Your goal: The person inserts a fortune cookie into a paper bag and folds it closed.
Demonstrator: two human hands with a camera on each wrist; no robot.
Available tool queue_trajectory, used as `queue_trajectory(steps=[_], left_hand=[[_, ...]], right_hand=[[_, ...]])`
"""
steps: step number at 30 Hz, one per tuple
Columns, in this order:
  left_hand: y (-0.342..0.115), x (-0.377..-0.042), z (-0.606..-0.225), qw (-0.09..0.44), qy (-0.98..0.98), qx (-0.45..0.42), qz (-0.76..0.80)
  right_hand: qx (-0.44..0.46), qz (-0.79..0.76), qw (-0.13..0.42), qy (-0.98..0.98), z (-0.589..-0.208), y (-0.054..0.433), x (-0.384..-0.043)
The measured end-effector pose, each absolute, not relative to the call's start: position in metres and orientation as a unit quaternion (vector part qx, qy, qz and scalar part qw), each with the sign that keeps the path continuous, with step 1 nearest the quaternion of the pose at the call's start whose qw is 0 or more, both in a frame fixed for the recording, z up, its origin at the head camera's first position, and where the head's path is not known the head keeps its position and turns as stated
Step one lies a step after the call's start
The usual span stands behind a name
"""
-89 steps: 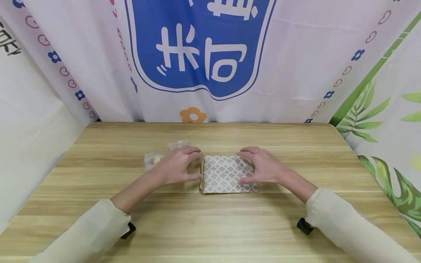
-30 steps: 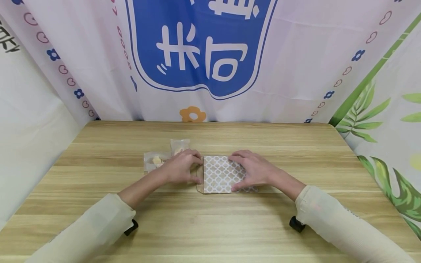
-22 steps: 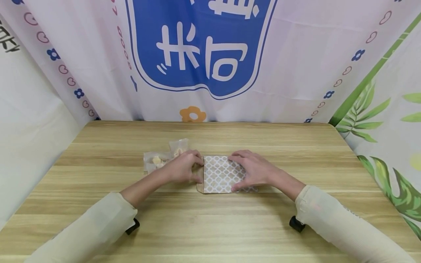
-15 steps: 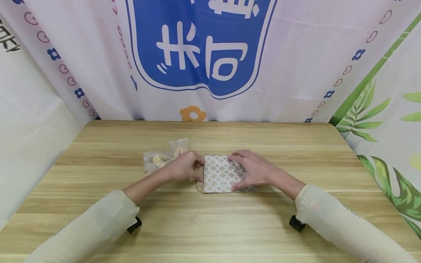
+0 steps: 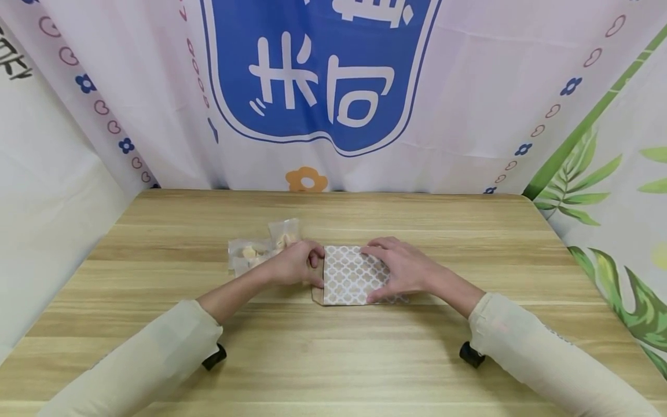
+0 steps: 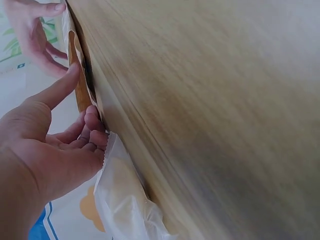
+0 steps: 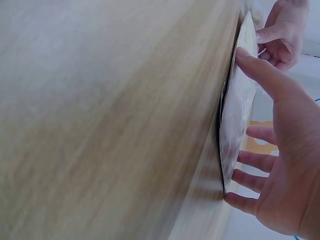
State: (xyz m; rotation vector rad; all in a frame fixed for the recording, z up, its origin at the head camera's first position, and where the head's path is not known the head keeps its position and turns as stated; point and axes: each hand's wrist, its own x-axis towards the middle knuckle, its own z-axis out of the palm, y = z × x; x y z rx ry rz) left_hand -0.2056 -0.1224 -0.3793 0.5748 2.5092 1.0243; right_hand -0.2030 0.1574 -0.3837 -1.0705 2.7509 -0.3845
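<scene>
A flat kraft paper bag [image 5: 344, 275] with a white lattice pattern lies on the table, its brown mouth facing left. My left hand [image 5: 292, 263] is at that mouth, thumb and curled fingers on its edge. In the left wrist view the paper bag [image 6: 77, 82] gapes slightly, showing brown inside, between the thumb and fingertips of the left hand [image 6: 55, 135]. My right hand [image 5: 403, 269] rests on the right part of the bag with its fingers spread. The right wrist view shows the right hand [image 7: 280, 145] with thumb and fingertips along the patterned face.
Several small clear packets [image 5: 249, 252] with pale yellowish pieces inside lie just left of the bag, partly behind the left hand. The wooden table [image 5: 333, 359] ends at a printed curtain [image 5: 469, 116] along the back. Dark wrist cameras [image 5: 471, 354] hang below the sleeves.
Both hands have come in onto the bag, the right sliding left over it. The left fingers have drawn closer at the mouth, whose brown edge shows wider. The bag stays in place.
</scene>
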Motion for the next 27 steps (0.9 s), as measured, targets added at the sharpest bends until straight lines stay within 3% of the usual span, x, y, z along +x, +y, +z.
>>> queue_trajectory(steps=[27], left_hand=[[-0.1276,-0.2035,-0.3797,0.239,0.814,0.142,0.511]], right_hand=[[-0.367,-0.169,0.074,0.912,-0.3858,0.1596,-0.2052]])
